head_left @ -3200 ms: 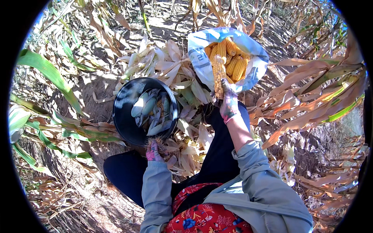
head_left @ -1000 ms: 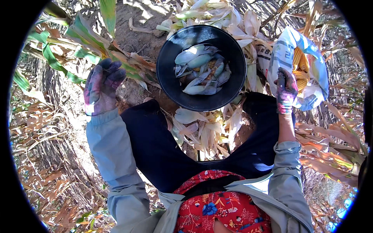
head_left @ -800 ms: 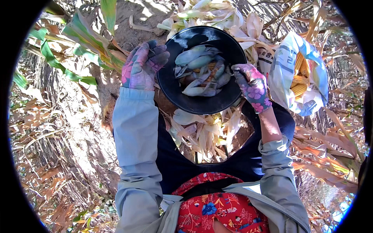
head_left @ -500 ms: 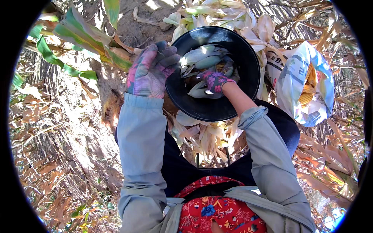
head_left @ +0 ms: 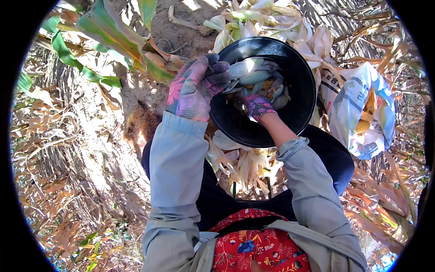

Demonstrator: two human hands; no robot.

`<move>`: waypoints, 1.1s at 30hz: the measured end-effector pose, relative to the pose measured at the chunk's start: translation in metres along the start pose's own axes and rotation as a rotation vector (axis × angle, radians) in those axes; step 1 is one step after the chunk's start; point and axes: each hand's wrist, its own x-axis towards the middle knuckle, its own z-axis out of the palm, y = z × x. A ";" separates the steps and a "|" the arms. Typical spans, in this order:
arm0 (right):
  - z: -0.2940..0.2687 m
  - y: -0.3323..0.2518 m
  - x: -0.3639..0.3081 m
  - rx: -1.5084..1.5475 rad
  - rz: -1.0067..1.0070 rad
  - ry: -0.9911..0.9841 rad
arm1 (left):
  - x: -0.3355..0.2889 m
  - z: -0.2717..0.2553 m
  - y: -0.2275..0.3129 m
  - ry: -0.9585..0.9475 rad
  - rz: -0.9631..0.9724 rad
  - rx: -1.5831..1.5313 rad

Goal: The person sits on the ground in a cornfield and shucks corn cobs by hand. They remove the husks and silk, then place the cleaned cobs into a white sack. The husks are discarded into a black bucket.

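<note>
A black basin stands between my knees, with several ears of corn in it, some wrapped in pale grey-green husks and some with yellow kernels showing. My left hand, in a pink and grey patterned glove, is at the basin's left rim. Its fingers are loosely bent and apart, tips close to a husk; nothing shows in its grasp. Inside the basin, my right hand, in a purple floral glove, reaches down among the ears. Its fingertips are hidden there.
On the right stands a white printed sack with husked yellow corn cobs inside. Stripped husks are piled behind the basin, with more husks between my legs. Green corn leaves reach in from the upper left.
My left hand has moved right to the basin's rim, its fingers bending more. The right hand has shifted slightly toward me in the basin. The whole view has shifted a little.
</note>
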 end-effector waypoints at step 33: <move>0.024 0.001 -0.224 1.585 -0.041 0.630 | -0.034 0.028 -0.081 -0.183 -0.189 0.533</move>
